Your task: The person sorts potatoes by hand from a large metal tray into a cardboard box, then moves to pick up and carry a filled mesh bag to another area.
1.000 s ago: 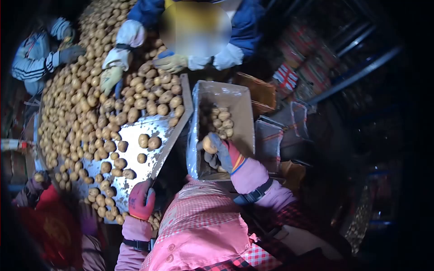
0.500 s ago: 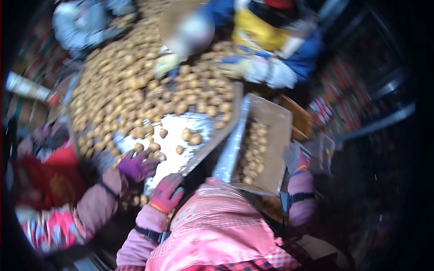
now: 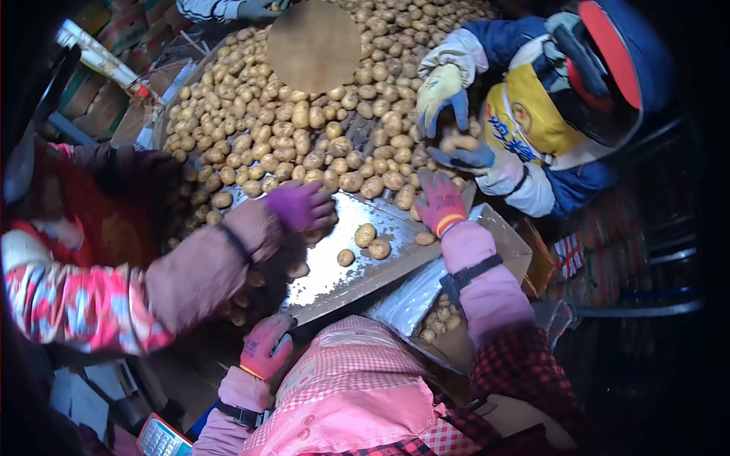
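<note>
My right hand (image 3: 441, 202), in a pink glove, reaches over the right edge of the potato pile (image 3: 304, 140), its fingers spread among the potatoes. Pink-gloved too, my left hand (image 3: 266, 346) rests by the near corner of the metal sorting table (image 3: 323, 262), thumb apart from the fingers and no potato visible in it. Several loose potatoes (image 3: 366, 235) lie on the shiny bare metal between my hands. Below my right forearm is a cardboard box (image 3: 498, 228) lined with plastic, with potatoes inside, partly hidden by my sleeve.
At the left, a co-worker's purple-gloved hand (image 3: 303, 206) reaches over the metal. Another co-worker in a yellow apron (image 3: 528, 114) handles potatoes at the right. A third person's gloved hand (image 3: 262, 9) is at the top. A calculator (image 3: 161, 439) lies at the lower left.
My right hand has moved from beside the box up to the potatoes. My left hand is slightly lower. The purple-gloved hand has moved right over the metal, and the view has shifted.
</note>
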A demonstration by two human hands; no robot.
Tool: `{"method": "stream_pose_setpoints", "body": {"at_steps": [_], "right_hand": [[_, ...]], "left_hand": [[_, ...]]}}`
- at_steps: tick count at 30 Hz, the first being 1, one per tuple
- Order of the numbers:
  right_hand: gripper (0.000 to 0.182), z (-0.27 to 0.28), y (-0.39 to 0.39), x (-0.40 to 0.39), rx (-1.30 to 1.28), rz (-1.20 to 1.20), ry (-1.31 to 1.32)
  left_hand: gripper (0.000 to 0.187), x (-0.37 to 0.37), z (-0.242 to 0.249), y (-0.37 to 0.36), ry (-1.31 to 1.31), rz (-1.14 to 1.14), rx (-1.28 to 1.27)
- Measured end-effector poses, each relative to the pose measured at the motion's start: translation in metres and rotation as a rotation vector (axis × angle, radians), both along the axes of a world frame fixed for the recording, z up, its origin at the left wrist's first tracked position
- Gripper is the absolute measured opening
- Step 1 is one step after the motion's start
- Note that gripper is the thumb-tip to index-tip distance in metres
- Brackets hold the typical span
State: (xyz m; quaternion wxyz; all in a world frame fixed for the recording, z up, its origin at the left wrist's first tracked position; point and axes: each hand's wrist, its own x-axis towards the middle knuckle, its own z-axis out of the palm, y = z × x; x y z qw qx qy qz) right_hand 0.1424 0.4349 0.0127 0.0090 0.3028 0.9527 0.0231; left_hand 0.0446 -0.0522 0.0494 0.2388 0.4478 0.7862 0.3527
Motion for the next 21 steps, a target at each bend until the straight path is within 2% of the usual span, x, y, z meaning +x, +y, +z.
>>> {"method": "stream_pose_setpoints", "body": {"at_steps": [3,6,8,10,13,15,17,19,21], "right_hand": [[0.078,0.012,0.011,-0.039,-0.101,-0.189,-0.138],[0.081,-0.002,-0.024,-0.049,-0.103,-0.246,-0.062],[0.083,-0.002,-0.058,-0.039,0.083,-0.093,-0.097],[0.074,-0.040,-0.085,-0.021,-0.028,0.099,0.103],[0.057,0.011,-0.123,-0.010,-0.173,0.268,-0.015],[0.044,0.016,-0.109,0.001,-0.810,0.256,0.059],[0.047,0.014,-0.070,0.015,-0.498,0.179,0.348],[0.050,0.012,-0.049,0.002,-0.485,-0.011,0.353],[0.059,0.015,-0.036,-0.015,-0.450,-0.078,0.106]], "left_hand": [[0.040,0.002,0.002,-0.006,0.061,0.042,-0.029],[0.042,0.004,0.007,-0.007,0.059,0.097,-0.033],[0.042,0.004,0.001,-0.003,0.056,0.118,-0.012],[0.040,0.003,0.006,0.004,0.058,0.129,-0.005],[0.039,-0.004,0.021,0.019,0.015,0.128,0.005],[0.038,-0.007,0.019,0.023,0.076,0.125,0.014],[0.037,-0.013,0.022,0.029,0.122,0.118,0.047],[0.038,-0.015,0.027,0.037,0.122,0.104,0.044],[0.041,-0.016,0.030,0.044,0.106,0.068,0.019]]}}
